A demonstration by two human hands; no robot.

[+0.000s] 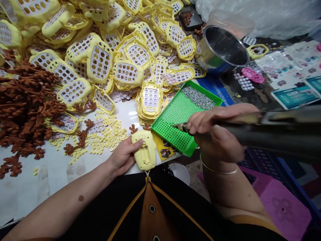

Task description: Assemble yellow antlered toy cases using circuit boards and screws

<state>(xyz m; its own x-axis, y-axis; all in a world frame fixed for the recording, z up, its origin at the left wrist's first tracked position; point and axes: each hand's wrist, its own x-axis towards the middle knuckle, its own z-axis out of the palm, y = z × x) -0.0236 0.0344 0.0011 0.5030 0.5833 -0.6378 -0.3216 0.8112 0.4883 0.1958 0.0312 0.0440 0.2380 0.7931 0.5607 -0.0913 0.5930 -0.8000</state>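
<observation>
My left hand (pixel 124 154) is closed around a pale yellow toy phone case (pixel 144 150) at the table's front edge. The case lies back side up, showing an open battery compartment and small holes, with brown antlers (pixel 133 129) at its top. My right hand (pixel 213 130) grips a dark electric screwdriver (pixel 271 130), held nearly level with its bit pointing left. The bit's tip is over a green perforated tray (pixel 173 125). A heap of small silver screws (pixel 198 97) lies at the tray's far end.
Yellow case halves (pixel 100 62) with white keypads are piled across the back. Brown antler pieces (pixel 27 100) heap at left, beside small yellow buttons (pixel 107 134). A metal pot (pixel 223 47) stands at back right, and a pink stool (pixel 283 207) below right.
</observation>
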